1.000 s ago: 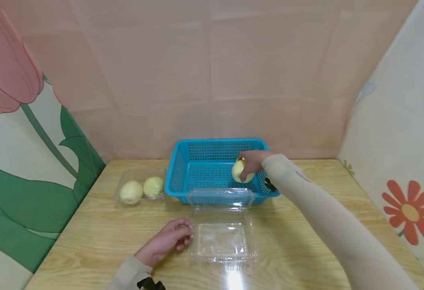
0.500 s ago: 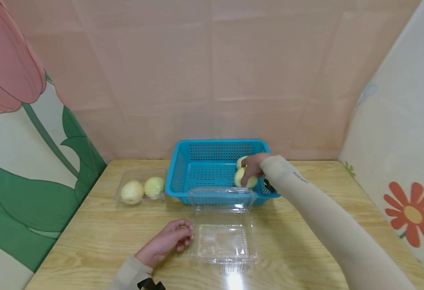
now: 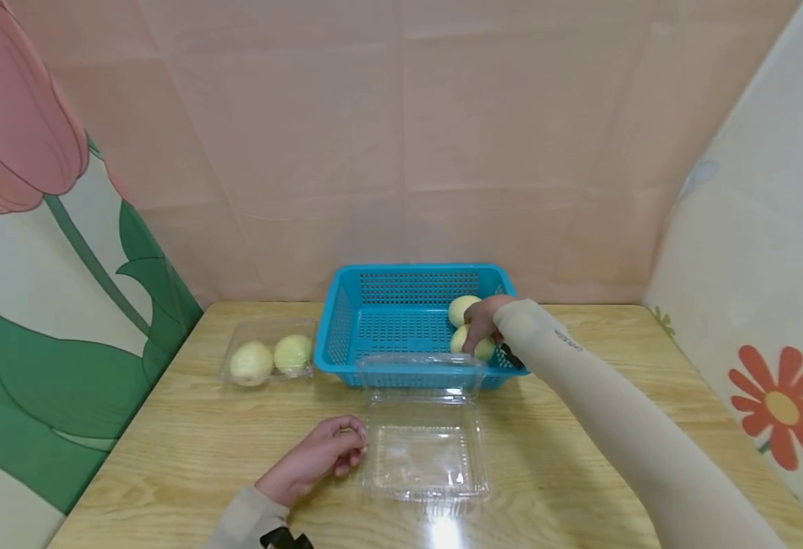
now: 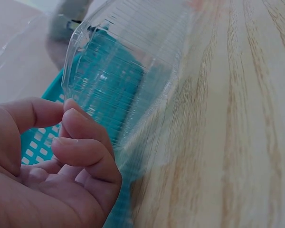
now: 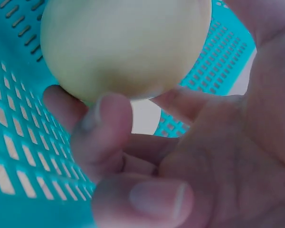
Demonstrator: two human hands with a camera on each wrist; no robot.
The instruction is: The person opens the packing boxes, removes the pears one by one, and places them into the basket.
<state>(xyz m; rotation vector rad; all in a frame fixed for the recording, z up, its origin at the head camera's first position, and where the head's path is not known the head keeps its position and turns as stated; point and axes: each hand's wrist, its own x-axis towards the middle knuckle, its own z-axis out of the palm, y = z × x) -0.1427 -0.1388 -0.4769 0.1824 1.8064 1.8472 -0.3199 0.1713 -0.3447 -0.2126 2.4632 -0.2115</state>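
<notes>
The right hand (image 3: 486,314) is bent round a pale yellow fruit (image 5: 126,42), its fingers curled below the round side in the right wrist view; how firmly they press, I cannot tell. This fruit is in the right part of the blue basket (image 3: 422,267), right of the middle of the head frame. A second fruit (image 3: 463,309) is just behind it, near the back right corner; the smooth, round shape probably asks for curled fingers rather than flat ones.

The left hand (image 3: 322,447), lower and left of centre, pinches the left edge of a clear box (image 3: 422,457) between thumb and finger. Such thin plastic is surely light, so I suppose this pinch keeps it from sliding. Its raised lid (image 3: 422,372) stands before the basket front and seems to lean there, which leaves the tray uncovered from above.

Farther to the left, another clear box (image 3: 250,329) holds two similar fruits, side by side. All stands on the wooden table (image 3: 545,457), before a pink cloth (image 3: 401,152).
</notes>
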